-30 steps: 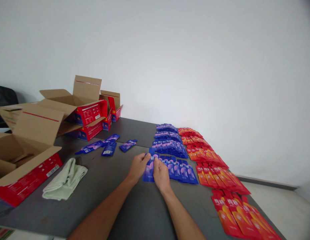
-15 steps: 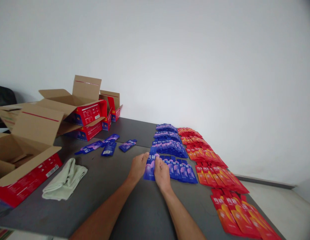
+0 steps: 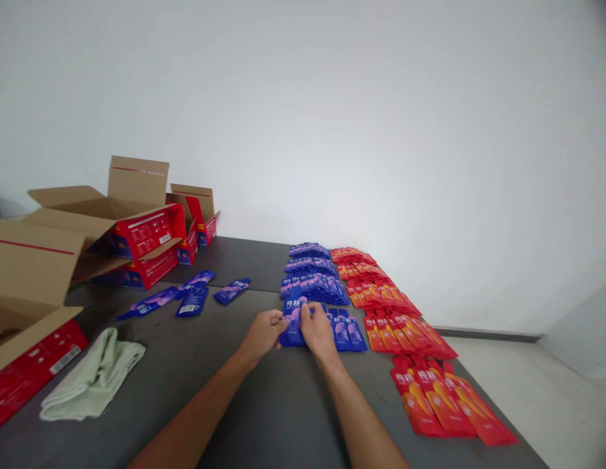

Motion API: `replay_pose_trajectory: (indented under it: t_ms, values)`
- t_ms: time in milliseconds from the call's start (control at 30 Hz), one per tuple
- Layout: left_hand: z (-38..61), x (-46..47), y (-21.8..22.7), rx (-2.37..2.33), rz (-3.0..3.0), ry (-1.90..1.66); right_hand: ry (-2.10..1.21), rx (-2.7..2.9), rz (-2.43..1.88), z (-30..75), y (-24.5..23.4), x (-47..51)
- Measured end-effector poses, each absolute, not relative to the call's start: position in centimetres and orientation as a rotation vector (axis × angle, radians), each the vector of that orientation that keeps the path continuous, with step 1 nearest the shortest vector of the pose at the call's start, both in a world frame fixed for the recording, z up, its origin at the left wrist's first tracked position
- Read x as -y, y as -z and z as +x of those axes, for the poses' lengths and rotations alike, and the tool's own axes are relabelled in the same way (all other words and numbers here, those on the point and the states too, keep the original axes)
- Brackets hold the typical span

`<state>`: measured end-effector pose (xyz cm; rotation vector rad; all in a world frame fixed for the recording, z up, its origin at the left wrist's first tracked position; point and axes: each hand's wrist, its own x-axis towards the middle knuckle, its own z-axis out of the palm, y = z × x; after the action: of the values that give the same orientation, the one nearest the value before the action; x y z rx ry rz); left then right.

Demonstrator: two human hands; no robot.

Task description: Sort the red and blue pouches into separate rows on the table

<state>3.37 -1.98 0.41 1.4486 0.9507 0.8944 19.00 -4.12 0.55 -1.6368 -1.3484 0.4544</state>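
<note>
Between my hands is a blue and purple pouch (image 3: 293, 333) with white lettering, at the left end of the nearest row of blue pouches (image 3: 350, 332). My left hand (image 3: 263, 332) is closed, thumb and fingers pinching the pouch's left edge. On the opposite edge, my right hand (image 3: 318, 331) is closed too, its thumb lying on the pouch's face and the other fingers partly hidden. Further rows of blue pouches (image 3: 315, 286) lie behind in overlapping piles. To the right run rows of red-orange pouches (image 3: 407, 335).
Several loose blue pouches (image 3: 192, 301) lie left of my hands on the dark table (image 3: 244, 404). A folded pale green cloth (image 3: 95, 378) sits near an open red carton (image 3: 41, 371). More open cartons (image 3: 149, 233) are stacked at the back left, before a white wall.
The pouch has come down to the row's left end, and my left hand has slid lower along its edge. The whole view has turned slightly right.
</note>
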Motion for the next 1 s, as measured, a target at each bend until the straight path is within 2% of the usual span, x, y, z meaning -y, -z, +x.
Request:
replay_pose_trajectory:
  t_ms: [267,500,733,1000]
  values:
    - [10.4,1.7,1.3,-1.082,1.506,-0.899,-0.396,1.450,-1.687,26.2,0.4,7.0]
    - [16.0,3.4,1.5,-1.400,1.971,-0.839,-0.101,1.488,-1.983,28.4,0.8,8.9]
    - [17.3,4.4,0.5,-1.483,2.286,-0.546,0.022,1.625,-2.115,29.0,1.4,9.0]
    - [17.3,4.5,0.8,-1.460,2.405,-0.543,0.113,1.690,-2.098,28.7,1.5,9.2]
